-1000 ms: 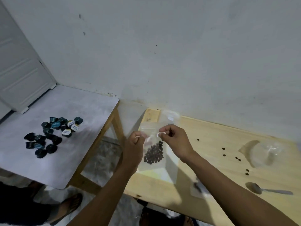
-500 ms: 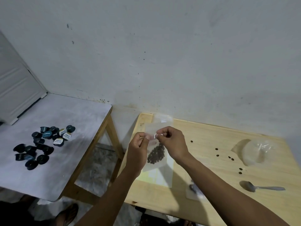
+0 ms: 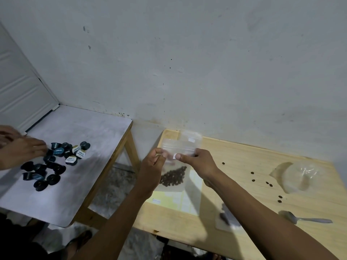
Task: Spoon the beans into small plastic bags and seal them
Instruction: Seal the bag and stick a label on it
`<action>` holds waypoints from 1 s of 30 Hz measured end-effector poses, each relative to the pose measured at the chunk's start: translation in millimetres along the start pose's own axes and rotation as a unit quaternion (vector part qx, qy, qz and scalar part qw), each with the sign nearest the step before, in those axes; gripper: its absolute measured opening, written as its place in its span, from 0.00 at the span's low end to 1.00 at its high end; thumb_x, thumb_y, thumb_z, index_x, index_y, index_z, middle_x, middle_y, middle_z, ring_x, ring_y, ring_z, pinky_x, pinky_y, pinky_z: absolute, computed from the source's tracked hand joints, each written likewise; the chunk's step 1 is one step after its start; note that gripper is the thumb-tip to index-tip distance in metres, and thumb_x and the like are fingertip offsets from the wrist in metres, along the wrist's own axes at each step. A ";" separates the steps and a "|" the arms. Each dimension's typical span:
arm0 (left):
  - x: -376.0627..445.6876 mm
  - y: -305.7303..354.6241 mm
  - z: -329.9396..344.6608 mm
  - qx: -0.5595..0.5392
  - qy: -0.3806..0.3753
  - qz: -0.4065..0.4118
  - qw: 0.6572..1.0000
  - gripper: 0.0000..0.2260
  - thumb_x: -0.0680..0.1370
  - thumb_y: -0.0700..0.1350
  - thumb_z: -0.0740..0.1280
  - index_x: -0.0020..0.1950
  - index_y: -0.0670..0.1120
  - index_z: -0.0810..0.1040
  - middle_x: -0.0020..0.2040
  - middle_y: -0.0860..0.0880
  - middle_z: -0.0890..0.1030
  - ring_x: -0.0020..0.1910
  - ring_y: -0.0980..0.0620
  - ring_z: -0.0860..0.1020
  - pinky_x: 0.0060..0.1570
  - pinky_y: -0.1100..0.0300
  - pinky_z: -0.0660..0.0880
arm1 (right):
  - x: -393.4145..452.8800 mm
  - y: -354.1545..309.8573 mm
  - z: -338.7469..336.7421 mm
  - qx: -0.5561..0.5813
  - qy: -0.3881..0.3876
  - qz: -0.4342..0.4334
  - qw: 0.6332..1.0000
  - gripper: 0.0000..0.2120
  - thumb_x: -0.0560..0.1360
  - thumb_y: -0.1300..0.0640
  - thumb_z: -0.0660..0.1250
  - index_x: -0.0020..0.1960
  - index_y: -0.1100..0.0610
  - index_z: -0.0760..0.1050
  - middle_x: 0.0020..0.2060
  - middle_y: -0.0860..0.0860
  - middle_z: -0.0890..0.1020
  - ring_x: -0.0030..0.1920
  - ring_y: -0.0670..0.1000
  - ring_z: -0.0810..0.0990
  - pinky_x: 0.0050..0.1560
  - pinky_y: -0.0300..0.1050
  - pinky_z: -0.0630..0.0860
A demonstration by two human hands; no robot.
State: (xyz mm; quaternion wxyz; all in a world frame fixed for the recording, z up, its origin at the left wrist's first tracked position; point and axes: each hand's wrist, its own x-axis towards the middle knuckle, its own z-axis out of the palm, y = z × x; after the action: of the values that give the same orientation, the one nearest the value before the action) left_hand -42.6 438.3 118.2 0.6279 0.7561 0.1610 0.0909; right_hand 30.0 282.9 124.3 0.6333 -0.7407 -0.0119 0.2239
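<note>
A small clear plastic bag (image 3: pixel 175 184) hangs upright above the left end of the wooden table (image 3: pixel 244 184), with dark beans (image 3: pixel 173 178) heaped in its lower part. My left hand (image 3: pixel 152 171) pinches the bag's top strip at its left end. My right hand (image 3: pixel 197 162) pinches the same strip further right, thumb in front. A metal spoon (image 3: pixel 304 219) lies on the table at the right. Several loose beans (image 3: pixel 269 183) are scattered on the wood.
A clear plastic bowl (image 3: pixel 302 177) stands at the table's far right. More flat bags (image 3: pixel 178 202) lie under my hands, another bag (image 3: pixel 228 218) nearer me. On the grey side table (image 3: pixel 78 175) lie several dark capsules (image 3: pixel 54 162); another person's hand (image 3: pixel 20 151) reaches among them.
My right hand has slid to the right along the bag's top strip. Another person's hand has come in at the left, over the capsules.
</note>
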 end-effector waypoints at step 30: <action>97.3 -54.6 65.9 0.263 -0.101 -0.101 0.954 0.26 0.74 0.45 0.74 0.71 0.46 0.72 0.53 0.44 0.81 0.54 0.44 0.80 0.58 0.51 0.76 | 74.3 68.9 -46.0 -0.017 0.124 0.104 0.987 0.27 0.74 0.69 0.68 0.71 0.56 0.68 0.36 0.54 0.75 0.41 0.55 0.79 0.47 0.51 0.80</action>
State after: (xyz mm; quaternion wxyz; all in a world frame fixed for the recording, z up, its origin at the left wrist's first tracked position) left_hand 63.4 421.2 45.6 0.4260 0.8793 0.1906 -0.0952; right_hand 94.4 248.8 40.3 0.5908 -0.7704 0.1401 0.1942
